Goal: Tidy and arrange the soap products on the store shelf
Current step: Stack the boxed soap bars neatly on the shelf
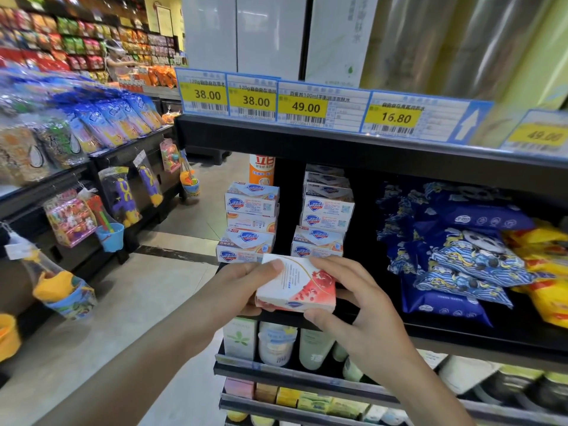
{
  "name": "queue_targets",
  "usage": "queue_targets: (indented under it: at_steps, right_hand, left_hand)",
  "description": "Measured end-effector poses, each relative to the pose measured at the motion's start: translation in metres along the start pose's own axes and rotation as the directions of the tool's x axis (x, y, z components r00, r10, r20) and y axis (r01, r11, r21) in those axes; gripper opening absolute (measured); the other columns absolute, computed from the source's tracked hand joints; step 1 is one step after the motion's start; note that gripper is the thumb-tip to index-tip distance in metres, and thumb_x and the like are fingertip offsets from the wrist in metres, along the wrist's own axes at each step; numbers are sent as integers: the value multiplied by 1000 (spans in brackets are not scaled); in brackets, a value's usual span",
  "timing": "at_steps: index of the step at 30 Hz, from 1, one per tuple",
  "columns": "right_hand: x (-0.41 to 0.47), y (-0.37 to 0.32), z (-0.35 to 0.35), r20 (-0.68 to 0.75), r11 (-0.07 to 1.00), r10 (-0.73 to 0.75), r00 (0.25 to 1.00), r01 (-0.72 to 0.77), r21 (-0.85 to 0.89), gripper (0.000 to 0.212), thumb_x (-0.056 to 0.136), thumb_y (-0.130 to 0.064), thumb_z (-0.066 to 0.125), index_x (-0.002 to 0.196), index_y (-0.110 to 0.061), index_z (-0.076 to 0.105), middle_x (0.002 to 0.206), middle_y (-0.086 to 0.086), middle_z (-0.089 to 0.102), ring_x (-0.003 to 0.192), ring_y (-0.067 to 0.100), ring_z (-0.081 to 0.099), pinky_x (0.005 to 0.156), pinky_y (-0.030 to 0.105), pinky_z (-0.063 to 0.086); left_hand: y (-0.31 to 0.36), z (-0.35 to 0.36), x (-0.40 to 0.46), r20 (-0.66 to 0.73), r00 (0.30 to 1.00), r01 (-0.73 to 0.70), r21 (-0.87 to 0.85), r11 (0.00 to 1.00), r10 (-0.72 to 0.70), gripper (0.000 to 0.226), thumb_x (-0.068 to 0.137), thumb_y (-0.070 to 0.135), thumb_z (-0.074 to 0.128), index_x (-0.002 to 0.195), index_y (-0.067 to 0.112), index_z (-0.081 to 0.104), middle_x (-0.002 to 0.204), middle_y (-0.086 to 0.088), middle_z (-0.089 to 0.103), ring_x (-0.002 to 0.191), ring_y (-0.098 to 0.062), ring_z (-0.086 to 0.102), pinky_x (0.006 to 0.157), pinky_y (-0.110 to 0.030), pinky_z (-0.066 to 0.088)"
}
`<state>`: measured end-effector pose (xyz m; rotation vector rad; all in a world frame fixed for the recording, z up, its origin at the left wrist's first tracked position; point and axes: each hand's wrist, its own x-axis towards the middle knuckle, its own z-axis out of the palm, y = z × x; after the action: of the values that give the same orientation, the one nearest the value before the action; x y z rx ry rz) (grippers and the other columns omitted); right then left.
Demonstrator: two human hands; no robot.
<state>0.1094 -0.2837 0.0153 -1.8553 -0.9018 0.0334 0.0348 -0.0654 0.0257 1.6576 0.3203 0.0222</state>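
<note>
A white soap box with a red pomegranate print [299,287] is held in front of the shelf's front edge. My left hand [242,284] grips its left end, thumb on top. My right hand [353,305] holds its right end, with fingers on top and thumb under the near corner. Behind it on the black shelf [461,333] stand two stacks of white and blue soap boxes: the left stack [250,222] at the shelf's end and the right stack [324,216], taller, beside it.
Blue wipe packs [455,256] and yellow packs [550,272] lie to the right on the same shelf. An orange spray can [261,170] stands behind the left stack. Price tags [307,103] line the shelf above. Bottles and small boxes fill lower shelves. An aisle with toy racks lies left.
</note>
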Motion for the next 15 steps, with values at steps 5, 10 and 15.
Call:
queue_targets:
  at_steps: [5,10,15]
  right_hand:
    - [0,-3,3,-26,988,50,998,-45,150,57,87,-15,82,137,-35,63,137,-18,57,134,9,54,108,34,50]
    - [2,-4,4,-33,911,157,987,-132,390,53,79,-35,78,131,-33,69,132,-10,67,123,10,65,98,30,56]
    - [3,-3,6,-36,861,252,967,-207,464,54,75,-44,78,126,-28,72,120,-10,76,115,9,70,92,22,57]
  left_hand:
    - [-1,0,7,-127,992,-24,-102,995,11,18,88,70,56,96,62,69,107,17,79,98,-6,76,85,-32,59]
    - [-5,-6,17,-83,971,-225,-28,974,222,31,105,19,61,116,47,64,125,19,70,124,-10,63,101,-41,55]
    - [-11,-8,-5,142,871,-482,68,873,470,83,83,44,85,152,49,39,158,24,43,149,-1,36,112,-35,42]
